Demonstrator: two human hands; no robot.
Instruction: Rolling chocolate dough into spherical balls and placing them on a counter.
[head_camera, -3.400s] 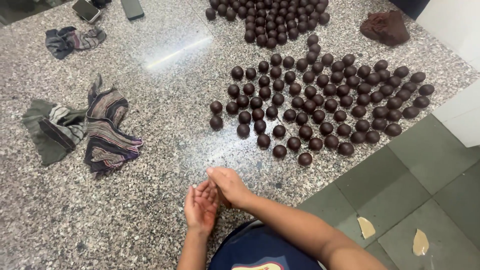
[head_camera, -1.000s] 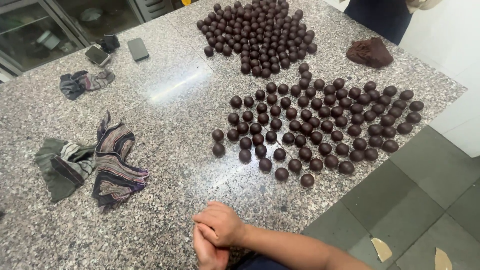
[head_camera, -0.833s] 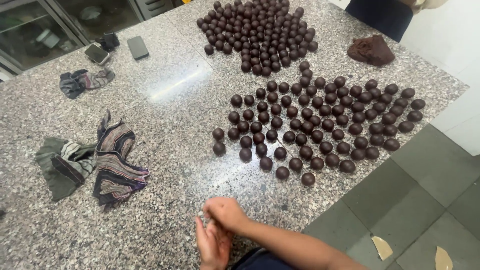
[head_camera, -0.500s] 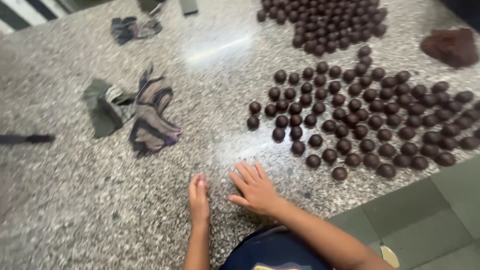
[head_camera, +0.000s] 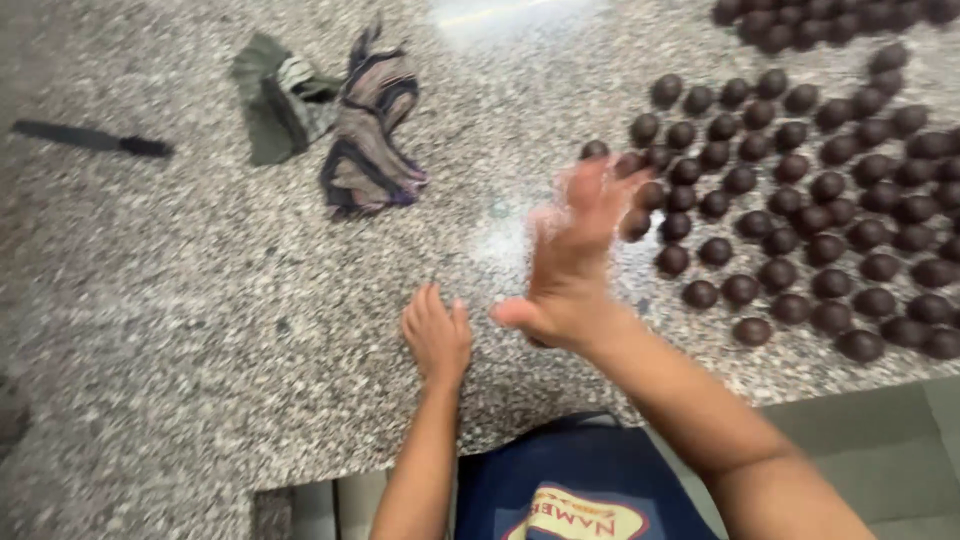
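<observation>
1. Granite countertop (head_camera: 200, 320), speckled grey, fills most of the view, with the person standing at its near edge in a dark blue apron (head_camera: 570, 480).
2. The left hand (head_camera: 437, 335) lies flat on the stone near the edge, palm down, fingers loosely together and holding nothing.
3. The right hand (head_camera: 572, 250) is lifted above the counter, fingers spread wide and blurred; it grips nothing that I can see.
4. Its fingertips sit just beside the near-left corner of the dark chocolate balls (head_camera: 790, 210), which lie in loose rows across the right half of the counter.
5. A second cluster of balls (head_camera: 830, 15) shows at the top right edge.
6. To the upper left, well apart from both hands, lie a crumpled striped cloth (head_camera: 372, 130) and, touching it, a green cloth (head_camera: 270, 95).
7. A dark knife (head_camera: 95, 139) lies flat by the far left edge.
</observation>
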